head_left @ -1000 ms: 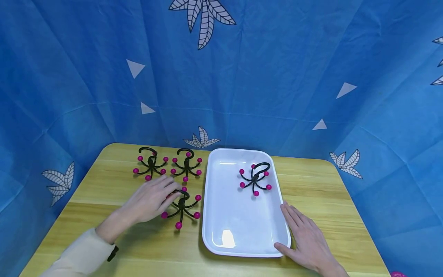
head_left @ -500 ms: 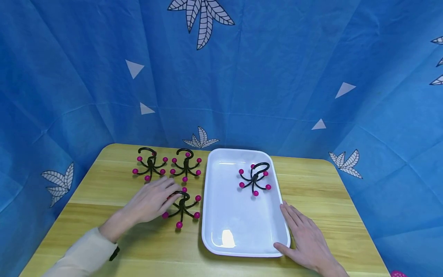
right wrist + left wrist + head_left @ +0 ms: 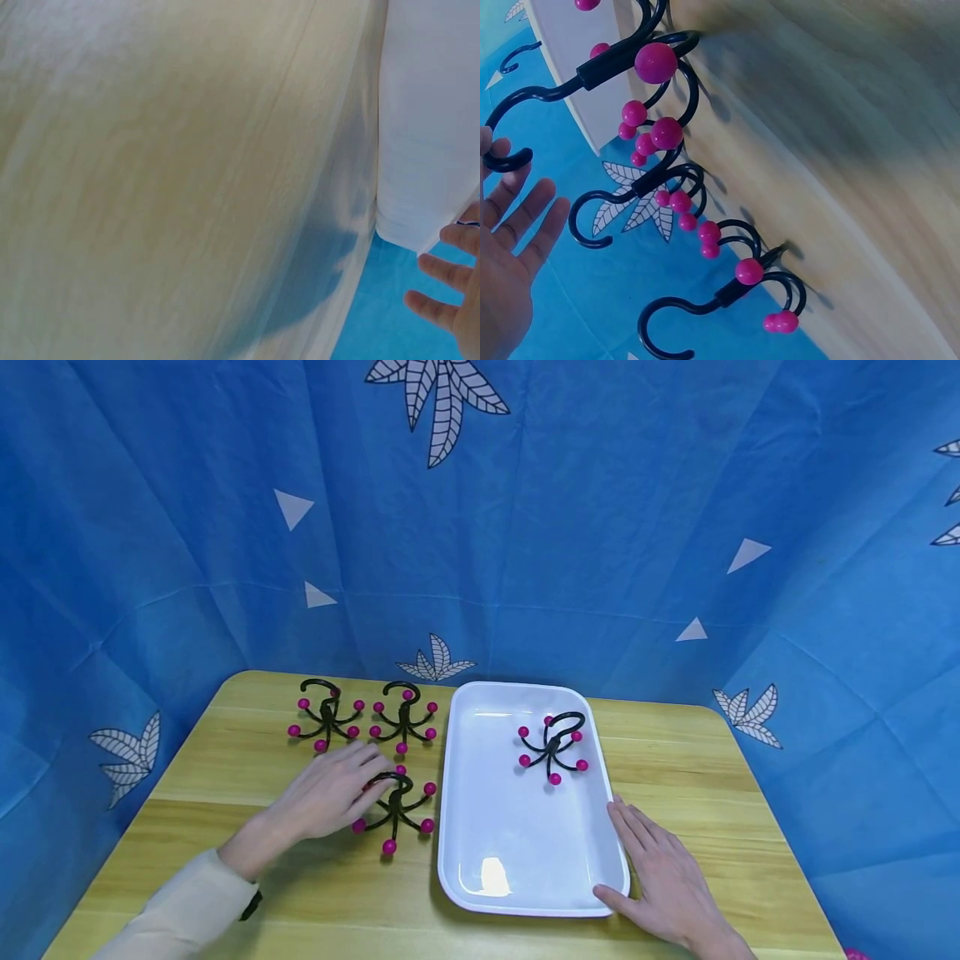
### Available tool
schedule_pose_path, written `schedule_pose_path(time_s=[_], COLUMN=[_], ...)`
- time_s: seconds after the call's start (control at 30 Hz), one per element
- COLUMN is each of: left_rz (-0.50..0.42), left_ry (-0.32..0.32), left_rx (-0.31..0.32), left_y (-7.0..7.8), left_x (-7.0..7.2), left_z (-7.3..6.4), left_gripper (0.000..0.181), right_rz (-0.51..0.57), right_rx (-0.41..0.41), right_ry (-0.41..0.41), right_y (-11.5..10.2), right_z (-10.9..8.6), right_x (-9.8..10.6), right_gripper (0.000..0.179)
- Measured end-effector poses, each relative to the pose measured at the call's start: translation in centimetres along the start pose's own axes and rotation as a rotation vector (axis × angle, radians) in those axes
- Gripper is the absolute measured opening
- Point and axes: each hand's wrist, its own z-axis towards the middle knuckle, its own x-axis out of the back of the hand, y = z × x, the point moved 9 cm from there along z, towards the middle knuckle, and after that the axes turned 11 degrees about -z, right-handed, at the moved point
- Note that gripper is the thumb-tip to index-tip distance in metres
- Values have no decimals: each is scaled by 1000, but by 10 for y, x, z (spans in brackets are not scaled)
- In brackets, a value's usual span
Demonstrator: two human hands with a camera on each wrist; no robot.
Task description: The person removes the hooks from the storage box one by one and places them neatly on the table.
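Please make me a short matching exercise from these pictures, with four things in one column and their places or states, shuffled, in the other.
Column one
1. left hand
2. right hand
3. white tray
4. blue curtain

Column two
A. at the tray's right edge
B. decorated with white printed leaves
C. pinching the hook of the front black hanger
D. bearing a lone pink-tipped hanger

Right pairs: 1-C, 2-A, 3-D, 4-B.

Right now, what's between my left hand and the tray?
The hook your left hand pinches, then a narrow strip of table; the head view shows both.
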Motion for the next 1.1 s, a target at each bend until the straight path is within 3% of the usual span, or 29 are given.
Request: schedule_pose_path(time_s=[0.23, 0.6, 0.87, 1.1], left_rz=[-26, -55, -66, -91], left_ry=[-40, -11, 28, -1], left_rx=[44, -30, -64, -48], left_y=[7, 52, 72, 87], left_x=[4, 8, 6, -4], left_z=[11, 39, 58, 77], left_gripper=[33, 36, 35, 34], right_rz=[-3, -6, -7, -9], right_rx=[2, 0, 2, -2], right_ry=[1, 5, -15, -21], right_y=[-1, 0, -1, -1], right_z=[-1, 0, 0, 0], right_x=[-1, 0, 0, 1], right_gripper=[110, 110, 110, 111])
